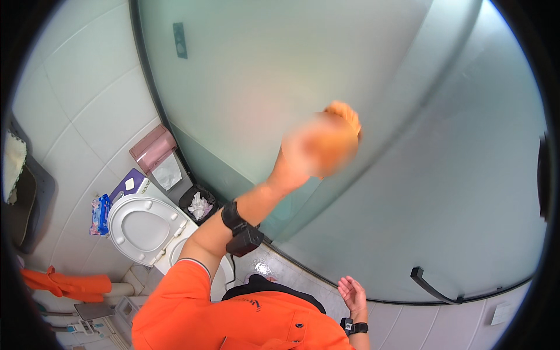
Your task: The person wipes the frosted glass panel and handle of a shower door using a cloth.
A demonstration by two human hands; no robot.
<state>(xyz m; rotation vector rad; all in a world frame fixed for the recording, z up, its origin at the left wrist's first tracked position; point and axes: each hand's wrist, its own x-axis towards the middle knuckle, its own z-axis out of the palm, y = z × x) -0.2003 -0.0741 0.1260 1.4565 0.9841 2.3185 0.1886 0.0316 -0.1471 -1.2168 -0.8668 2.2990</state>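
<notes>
My left hand [300,146] is stretched up against the frosted glass shower panel [245,76], pressing an orange-yellow cloth [344,116] to it. Hand and cloth are smeared by motion, so the grip of the fingers is only partly visible. A black strapped device [242,233] sits on my left forearm. Low on the right, my right hand [353,296] hangs open near the lower edge of the glass, holding nothing, its fingers slightly bent. A black band [354,326] circles that wrist.
A black door handle [431,286] sticks out of the glass at the lower right. On the left are a toilet with its lid raised [146,227], a black bin [198,204] with crumpled tissue, a pink paper holder [153,147] and a blue wipes pack [100,214].
</notes>
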